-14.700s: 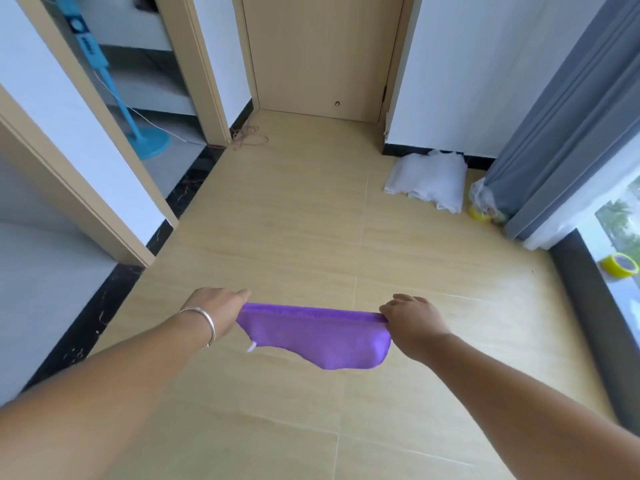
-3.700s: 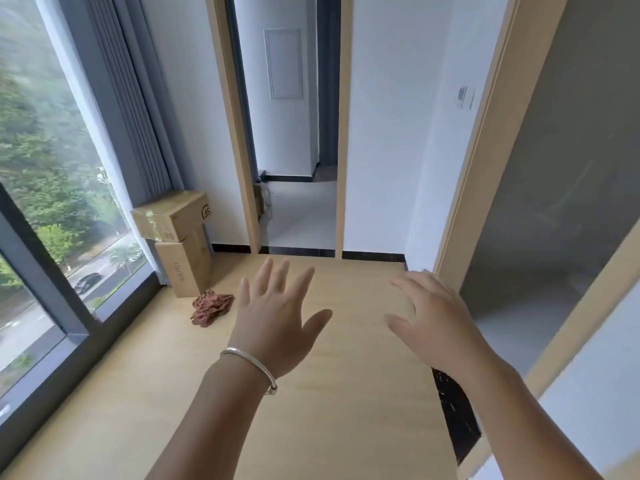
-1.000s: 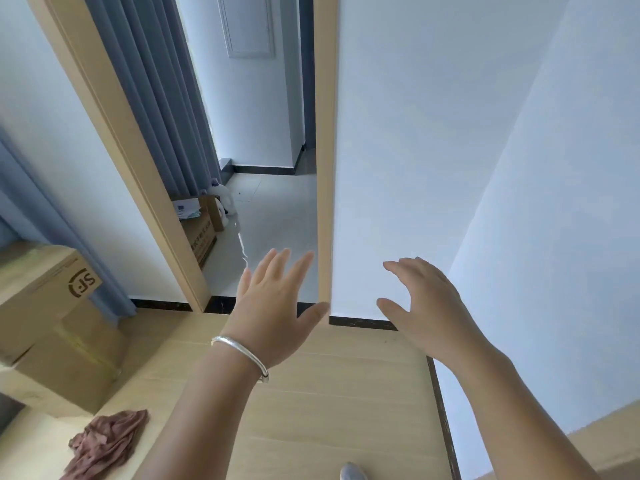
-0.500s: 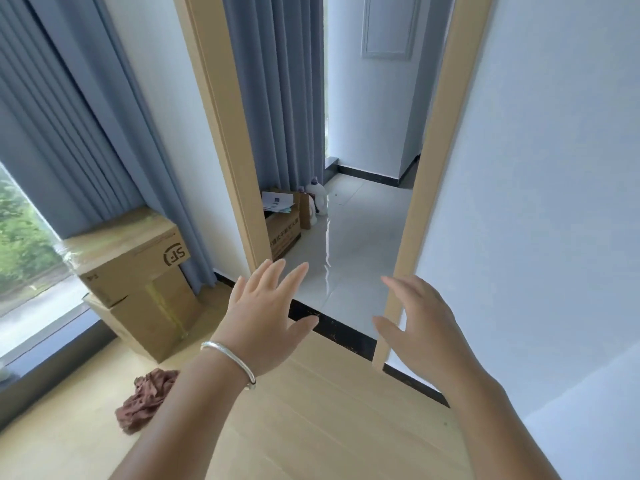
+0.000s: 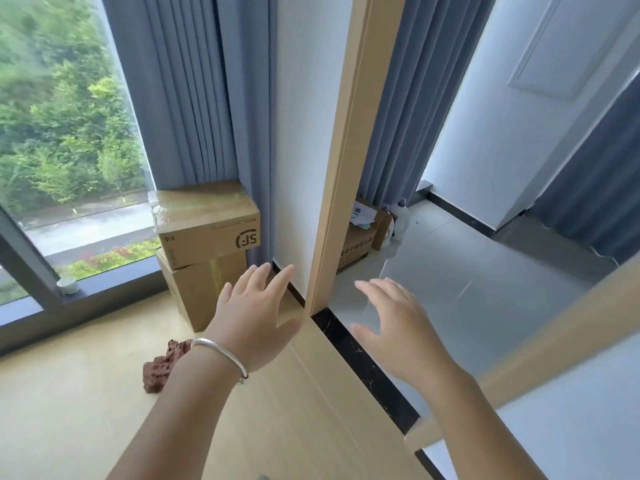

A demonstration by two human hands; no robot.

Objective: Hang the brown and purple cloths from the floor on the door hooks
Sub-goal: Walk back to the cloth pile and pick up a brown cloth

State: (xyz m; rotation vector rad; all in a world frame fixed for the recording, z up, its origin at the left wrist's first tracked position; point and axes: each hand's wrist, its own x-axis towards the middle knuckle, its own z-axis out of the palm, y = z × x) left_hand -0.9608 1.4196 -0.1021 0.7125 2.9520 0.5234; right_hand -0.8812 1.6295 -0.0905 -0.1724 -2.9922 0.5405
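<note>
The brown cloth [image 5: 163, 362] lies crumpled on the wooden floor, partly hidden behind my left forearm, in front of two stacked cardboard boxes [image 5: 207, 233]. My left hand [image 5: 254, 317], with a silver bracelet on its wrist, is held out with fingers straight and spread, above and to the right of the cloth, holding nothing. My right hand [image 5: 398, 327] is held out over the doorway threshold, fingers relaxed and empty. The purple cloth and the door hooks are out of sight.
A wooden door frame post [image 5: 343, 168] stands straight ahead, with a black threshold strip [image 5: 363, 365] at its foot. Grey curtains [image 5: 187, 91] hang beside a large window [image 5: 62, 133] on the left. More boxes and bottles [image 5: 398, 220] stand in the tiled room beyond.
The view has swung left and closer to the boxes and window. The brown cloth now lies nearer, just behind my left forearm. Both hands stay held out and empty.
</note>
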